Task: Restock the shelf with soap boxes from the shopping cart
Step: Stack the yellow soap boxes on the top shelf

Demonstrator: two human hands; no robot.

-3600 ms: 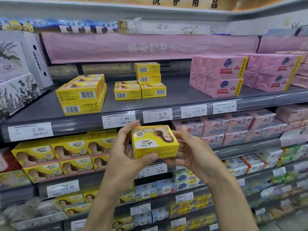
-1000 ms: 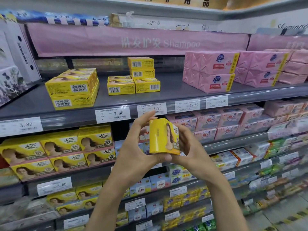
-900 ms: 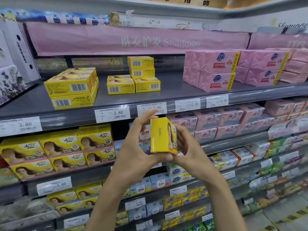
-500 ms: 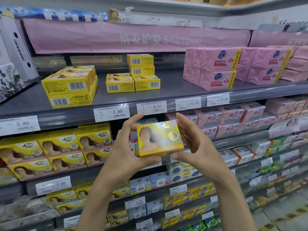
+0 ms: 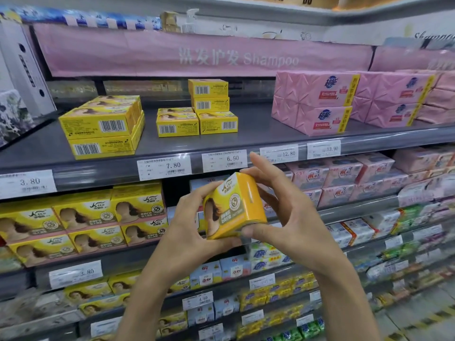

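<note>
Both hands hold one yellow soap box [image 5: 234,205] in front of the shelves, tilted with its printed face toward me and its orange side up to the right. My left hand [image 5: 189,230] pinches its left edge and lower corner. My right hand [image 5: 283,212] grips its right side, fingers above and thumb below. On the grey upper shelf [image 5: 258,134] stand two stacks of the same yellow soap boxes, a large stack [image 5: 103,126] at the left and a small stack [image 5: 197,112] in the middle. No shopping cart is in view.
Pink soap packs [image 5: 317,102] fill the upper shelf's right side. A white carton [image 5: 24,67] leans at the far left. Price tags [image 5: 165,166] line the shelf edge. Lower shelves are packed with yellow boxes [image 5: 86,217] and other soaps.
The box has turned in my hands, from face-on half a second ago to tilted with its orange side showing. The hands stayed in front of the second shelf.
</note>
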